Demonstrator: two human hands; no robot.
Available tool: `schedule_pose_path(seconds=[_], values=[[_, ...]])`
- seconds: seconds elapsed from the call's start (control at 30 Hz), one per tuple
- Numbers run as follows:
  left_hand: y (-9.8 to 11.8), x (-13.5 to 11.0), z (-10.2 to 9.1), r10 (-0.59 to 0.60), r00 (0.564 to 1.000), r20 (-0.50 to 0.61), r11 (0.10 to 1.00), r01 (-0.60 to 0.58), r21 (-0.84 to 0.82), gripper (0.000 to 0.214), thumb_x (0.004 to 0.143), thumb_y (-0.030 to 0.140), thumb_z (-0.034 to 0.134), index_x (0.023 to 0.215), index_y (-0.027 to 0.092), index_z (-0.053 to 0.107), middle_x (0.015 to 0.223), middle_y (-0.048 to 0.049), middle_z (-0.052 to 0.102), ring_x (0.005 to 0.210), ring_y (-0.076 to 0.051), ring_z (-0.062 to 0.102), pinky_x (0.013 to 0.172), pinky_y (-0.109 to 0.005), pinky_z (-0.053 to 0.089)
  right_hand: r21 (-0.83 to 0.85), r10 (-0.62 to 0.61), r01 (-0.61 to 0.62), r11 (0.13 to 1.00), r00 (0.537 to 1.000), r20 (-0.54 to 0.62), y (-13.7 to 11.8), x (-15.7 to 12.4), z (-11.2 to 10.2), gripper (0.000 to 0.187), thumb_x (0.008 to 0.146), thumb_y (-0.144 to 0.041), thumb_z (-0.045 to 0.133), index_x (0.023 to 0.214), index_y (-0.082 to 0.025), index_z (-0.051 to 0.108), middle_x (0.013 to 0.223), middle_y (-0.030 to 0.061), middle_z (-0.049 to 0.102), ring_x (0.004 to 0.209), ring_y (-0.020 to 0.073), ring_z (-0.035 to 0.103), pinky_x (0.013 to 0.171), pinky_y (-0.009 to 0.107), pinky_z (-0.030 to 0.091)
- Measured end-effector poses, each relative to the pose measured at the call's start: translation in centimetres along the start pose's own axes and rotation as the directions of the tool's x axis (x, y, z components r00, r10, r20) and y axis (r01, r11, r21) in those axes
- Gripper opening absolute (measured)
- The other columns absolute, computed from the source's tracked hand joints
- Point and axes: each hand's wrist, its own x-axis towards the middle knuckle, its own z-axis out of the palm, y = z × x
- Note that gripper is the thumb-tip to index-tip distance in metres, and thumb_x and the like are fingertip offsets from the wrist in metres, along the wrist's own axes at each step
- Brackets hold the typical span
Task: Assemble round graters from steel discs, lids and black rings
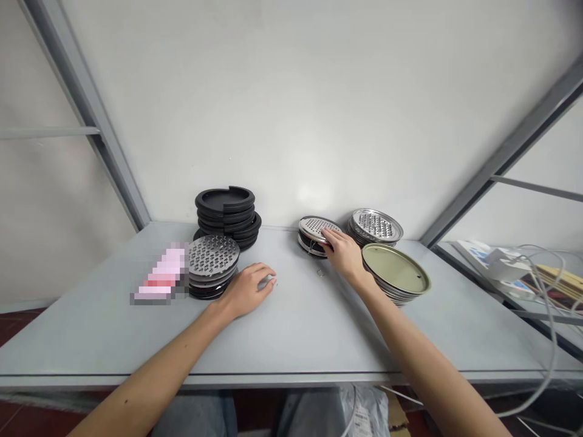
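Observation:
My right hand (342,250) has its fingers over the near right edge of a round metal grater plate with holes (314,227), gripping it. That plate tops a short stack of black and silver round pieces (310,247). My left hand (249,289) rests on the table with fingers apart and nothing in it, beside a stack of dark discs topped by a grater plate with raised teeth (214,255). A tiny wire ring (320,273) lies on the table in front of the right-hand stack.
Black round holders with notched rims (225,209) are piled against the wall. On the right stand shiny silver grater plates (376,224) and olive-green round lids (396,269). A blurred pink item (159,273) lies at left. White cables (551,303) hang beyond the table's right side.

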Motion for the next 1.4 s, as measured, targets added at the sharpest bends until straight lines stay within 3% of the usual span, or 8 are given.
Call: schedule_pose_path(seconds=[0.27,0.57,0.9,1.0,1.07,1.17,1.23,1.4], values=[[0.1,0.0,0.0,0.022,1.000,-0.012,1.000,-0.022,-0.007,0.020,0.090,0.024,0.048,0.102,0.020,0.064,0.099,-0.0051,0.065,0.093,-0.019,0.061,0.085,-0.033,0.049,0.027,0.054,-0.053,0.998,0.998,-0.036,-0.4,-0.4,0.5,0.035,0.086,-0.021,0.052,0.119,-0.020,0.062,0.122,0.0066,0.064,0.112,0.0259,0.059,0.094,0.042,0.045],[0.3,0.1,-0.1,0.028,0.999,-0.031,1.000,-0.028,-0.005,0.019,0.089,0.023,0.049,0.100,0.020,0.064,0.099,-0.0049,0.065,0.092,-0.019,0.062,0.085,-0.032,0.049,0.048,-0.007,0.004,0.999,0.997,0.073,-0.5,0.3,-1.0,0.034,0.085,-0.030,0.056,0.117,-0.020,0.062,0.120,0.0080,0.064,0.107,0.0269,0.060,0.089,0.041,0.048],[0.1,0.0,-0.1,0.023,0.999,-0.042,0.999,-0.024,-0.021,0.020,0.091,0.023,0.048,0.105,0.021,0.061,0.106,-0.0056,0.062,0.092,-0.018,0.062,0.085,-0.033,0.050,0.059,-0.094,0.102,0.993,0.987,-0.131,0.1,-0.9,-1.0,0.034,0.094,-0.027,0.042,0.122,-0.015,0.056,0.122,0.0118,0.063,0.114,0.0229,0.058,0.098,0.039,0.044],[0.5,0.0,0.1,0.002,0.992,-0.122,0.999,-0.008,-0.046,0.037,0.089,0.025,0.051,0.126,0.022,0.048,0.124,-0.0092,0.052,0.097,-0.019,0.061,0.088,-0.035,0.050,0.138,-0.160,0.188,0.972,0.969,-0.190,-0.8,-2.1,-2.1,0.035,0.093,-0.025,0.043,0.126,-0.018,0.053,0.126,0.0103,0.061,0.120,0.0222,0.054,0.103,0.040,0.042],[0.9,0.0,0.1,0.006,0.982,-0.188,0.999,-0.013,-0.033,0.055,0.087,0.026,0.055,0.137,0.023,0.034,0.135,-0.0117,0.043,0.112,-0.023,0.054,0.096,-0.039,0.046,0.213,-0.224,0.272,0.939,0.948,-0.224,-1.7,-2.9,-2.8,0.037,0.092,-0.024,0.046,0.128,-0.018,0.051,0.125,0.0103,0.061,0.121,0.0224,0.053,0.104,0.041,0.043],[1.3,0.0,0.0,0.055,0.957,-0.286,0.997,-0.037,0.069,0.076,0.082,0.031,0.064,0.144,0.024,0.021,0.147,-0.0139,0.028,0.133,-0.031,0.034,0.107,-0.048,0.034,0.309,-0.309,0.372,0.875,0.922,-0.233,-2.9,-4.0,-3.4,0.037,0.092,-0.024,0.046,0.129,-0.019,0.051,0.121,0.0114,0.064,0.118,0.0230,0.055,0.100,0.042,0.047],[1.4,0.0,-0.2,0.126,0.949,-0.289,0.982,-0.079,0.169,0.080,0.081,0.034,0.067,0.145,0.026,0.020,0.150,-0.0142,0.024,0.137,-0.034,0.027,0.109,-0.053,0.029,0.340,-0.353,0.404,0.849,0.913,-0.204,-3.6,-4.5,-3.4,0.037,0.093,-0.025,0.044,0.129,-0.019,0.051,0.119,0.0119,0.064,0.117,0.0228,0.056,0.098,0.042,0.048],[1.4,0.0,-0.5,0.311,0.940,-0.140,0.930,-0.270,0.250,0.068,0.082,0.035,0.068,0.140,0.025,0.034,0.141,-0.0128,0.042,0.132,-0.031,0.037,0.106,-0.050,0.034,0.281,-0.463,0.479,0.831,0.877,-0.127,-5.1,-5.1,-2.6,0.035,0.093,-0.025,0.046,0.127,-0.018,0.054,0.120,0.0111,0.064,0.115,0.0215,0.056,0.096,0.040,0.048]])
